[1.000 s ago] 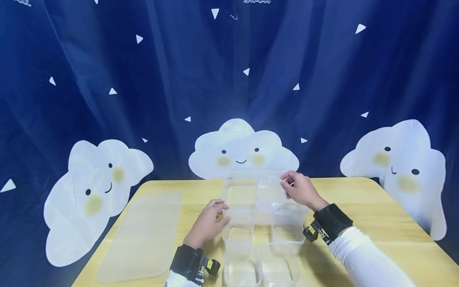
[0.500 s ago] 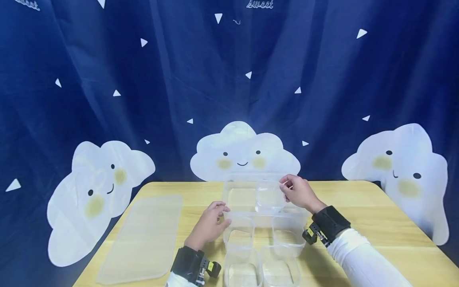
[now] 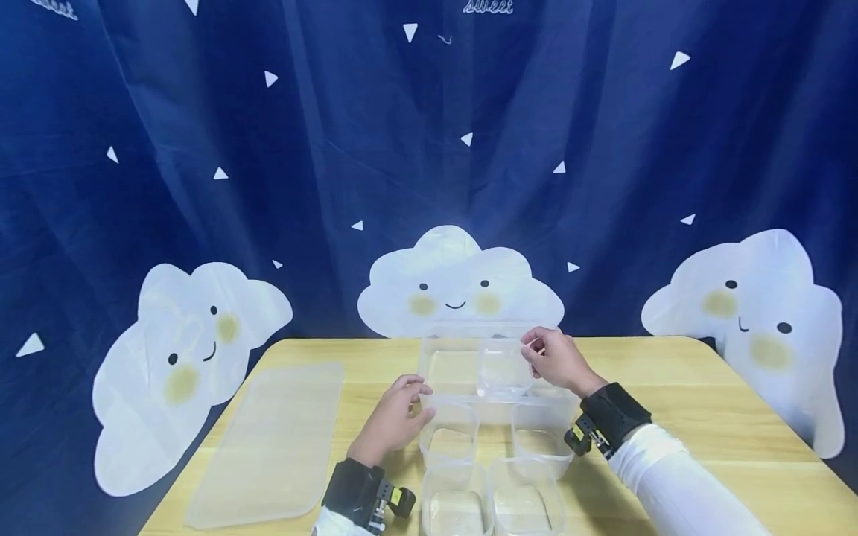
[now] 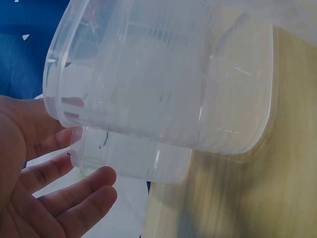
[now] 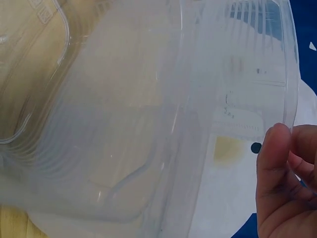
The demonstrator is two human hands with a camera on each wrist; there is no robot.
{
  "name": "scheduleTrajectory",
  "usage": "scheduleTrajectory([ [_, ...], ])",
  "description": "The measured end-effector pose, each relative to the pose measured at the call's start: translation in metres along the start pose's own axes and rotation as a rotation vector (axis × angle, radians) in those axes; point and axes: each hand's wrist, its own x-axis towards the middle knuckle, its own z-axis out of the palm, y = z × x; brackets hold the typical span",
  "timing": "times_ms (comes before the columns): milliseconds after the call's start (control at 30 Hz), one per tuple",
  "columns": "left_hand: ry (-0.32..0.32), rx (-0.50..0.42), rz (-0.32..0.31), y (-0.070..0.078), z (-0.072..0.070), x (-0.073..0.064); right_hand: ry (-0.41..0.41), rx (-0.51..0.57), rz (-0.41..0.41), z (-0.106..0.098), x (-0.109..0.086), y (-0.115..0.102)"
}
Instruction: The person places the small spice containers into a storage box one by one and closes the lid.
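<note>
My right hand (image 3: 561,361) pinches the right rim of a small clear plastic container (image 3: 501,370), thumb against fingers; the right wrist view shows the thumb (image 5: 275,144) on that rim. This container overlaps the right part of a large clear plastic box (image 3: 453,366) at the back of the table. My left hand (image 3: 392,417) is beside the box's left front corner, fingers spread and gently bent, holding nothing. In the left wrist view its fingers (image 4: 89,191) lie close to clear plastic walls, the thumb partly hidden by a rim.
Two small clear containers, left (image 3: 450,439) and right (image 3: 541,438), appear at the box's front. Two more, left (image 3: 456,514) and right (image 3: 526,510), stand nearer the front edge. A flat translucent lid (image 3: 268,439) lies on the left of the wooden table (image 3: 670,417).
The small container in my right hand has gone from tilted to more level and slightly lower against the large box. My left hand has hardly moved. The head view has shifted slightly.
</note>
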Motion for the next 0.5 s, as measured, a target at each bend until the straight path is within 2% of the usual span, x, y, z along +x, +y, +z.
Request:
scheduleTrajectory([
  [500, 0.003, 0.016, -0.001, -0.0021, 0.0015, 0.0002, -0.023, -0.004, -0.001, 0.0029, 0.0007, 0.0022],
])
